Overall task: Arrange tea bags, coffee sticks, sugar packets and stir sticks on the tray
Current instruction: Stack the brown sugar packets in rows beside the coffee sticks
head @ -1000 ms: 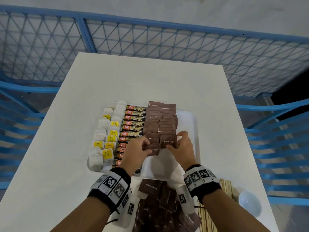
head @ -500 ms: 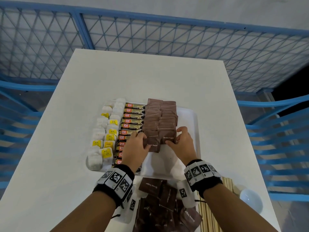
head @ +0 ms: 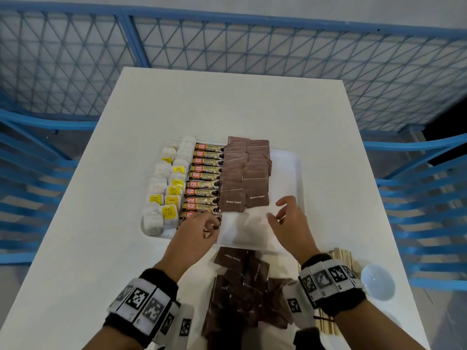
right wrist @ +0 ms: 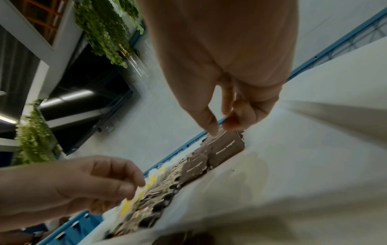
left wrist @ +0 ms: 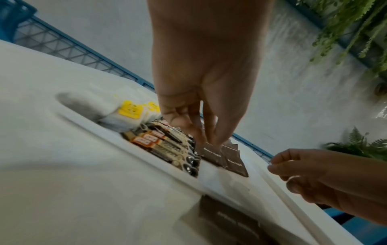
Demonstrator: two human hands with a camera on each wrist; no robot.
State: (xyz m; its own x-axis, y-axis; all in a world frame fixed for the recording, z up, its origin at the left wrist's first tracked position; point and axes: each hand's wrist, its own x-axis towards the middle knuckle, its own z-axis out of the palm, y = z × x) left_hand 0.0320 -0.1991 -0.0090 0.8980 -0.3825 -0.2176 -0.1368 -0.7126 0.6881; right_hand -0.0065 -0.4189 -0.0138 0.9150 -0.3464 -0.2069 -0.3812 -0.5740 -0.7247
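On the white tray lie tea bags at the left, coffee sticks in the middle and brown sugar packets in two columns. The two nearest packets lie flat at the front of the columns. My left hand hovers just short of them with loosely curled fingers, holding nothing. My right hand hangs over the bare right part of the tray, fingers relaxed and empty. In the left wrist view my left fingertips hang over the sugar packets.
A loose pile of brown sugar packets lies on the white table between my wrists. Wooden stir sticks lie near my right wrist, beside a small white bowl. Blue mesh railing surrounds the table.
Both hands held the two front sugar packets against the columns; they have let go and drawn back toward me. The packets stay flat on the tray.
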